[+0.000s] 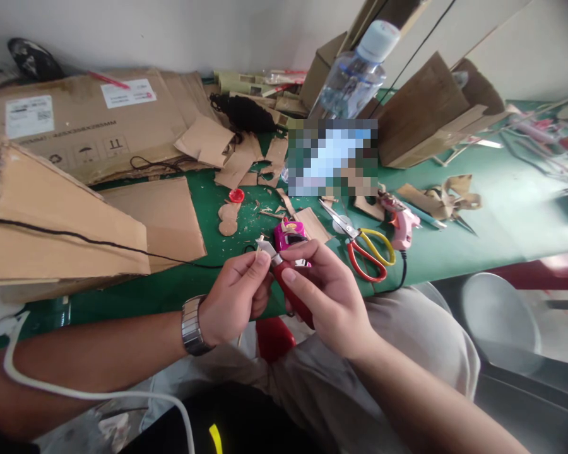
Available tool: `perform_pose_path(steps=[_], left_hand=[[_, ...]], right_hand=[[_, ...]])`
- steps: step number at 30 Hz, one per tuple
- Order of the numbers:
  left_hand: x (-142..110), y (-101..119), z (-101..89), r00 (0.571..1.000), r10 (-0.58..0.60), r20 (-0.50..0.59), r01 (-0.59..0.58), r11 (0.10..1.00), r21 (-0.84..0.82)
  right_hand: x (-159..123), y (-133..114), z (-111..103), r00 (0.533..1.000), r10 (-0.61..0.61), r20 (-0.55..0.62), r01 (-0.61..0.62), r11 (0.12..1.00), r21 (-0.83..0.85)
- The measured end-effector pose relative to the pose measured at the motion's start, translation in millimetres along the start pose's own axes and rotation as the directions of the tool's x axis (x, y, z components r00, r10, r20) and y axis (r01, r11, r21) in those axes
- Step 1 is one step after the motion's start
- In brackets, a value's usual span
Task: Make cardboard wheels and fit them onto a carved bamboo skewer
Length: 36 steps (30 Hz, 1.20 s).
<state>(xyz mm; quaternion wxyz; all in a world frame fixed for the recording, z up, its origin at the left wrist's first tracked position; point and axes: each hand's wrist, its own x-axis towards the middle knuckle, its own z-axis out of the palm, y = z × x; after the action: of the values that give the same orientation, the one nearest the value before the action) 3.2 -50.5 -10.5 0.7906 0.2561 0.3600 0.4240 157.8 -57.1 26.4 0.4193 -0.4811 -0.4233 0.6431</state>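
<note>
A knife with a red handle is gripped in my right hand, its short metal blade pointing up and left. My left hand is closed in a pinch right at the blade. A small pale piece sticks out at the left fingertips beside the blade; its exact kind is too small to make out. Just beyond both hands lies a magenta object with a black part, partly hidden by my right fingers.
Scissors with red and yellow handles lie right of my hands, beside a pink glue gun. Cardboard scraps litter the green table. A cardboard structure stands left, a water bottle and a cardboard box behind.
</note>
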Motion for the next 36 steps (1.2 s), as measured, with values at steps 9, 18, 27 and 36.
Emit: perform_pose_path(steps=[9,18,27,36], left_hand=[[-1.6,-7.9,0.4,1.0,0.0,0.01,0.0,1.0,0.018],[2.9,-5.5,-6.2,0.999,0.021,-0.034,-0.024,0.997,-0.078],[-3.0,-7.4,-2.6,0.995,0.081,-0.055,-0.079,0.996,0.043],[-3.7,-7.9,-1.4,0.996,0.036,-0.08,-0.033,0.999,0.041]], right_hand=[[1.4,-1.0,4.5,1.0,0.023,-0.02,-0.022,0.999,0.047],[-0.7,0.0,3.6,0.999,0.035,0.027,-0.036,0.999,0.031],[-1.5,0.9,2.7,0.999,0.029,0.026,-0.03,0.999,0.013],[-1.7,-0.2,3.4,1.0,-0.015,0.006,0.015,1.0,-0.016]])
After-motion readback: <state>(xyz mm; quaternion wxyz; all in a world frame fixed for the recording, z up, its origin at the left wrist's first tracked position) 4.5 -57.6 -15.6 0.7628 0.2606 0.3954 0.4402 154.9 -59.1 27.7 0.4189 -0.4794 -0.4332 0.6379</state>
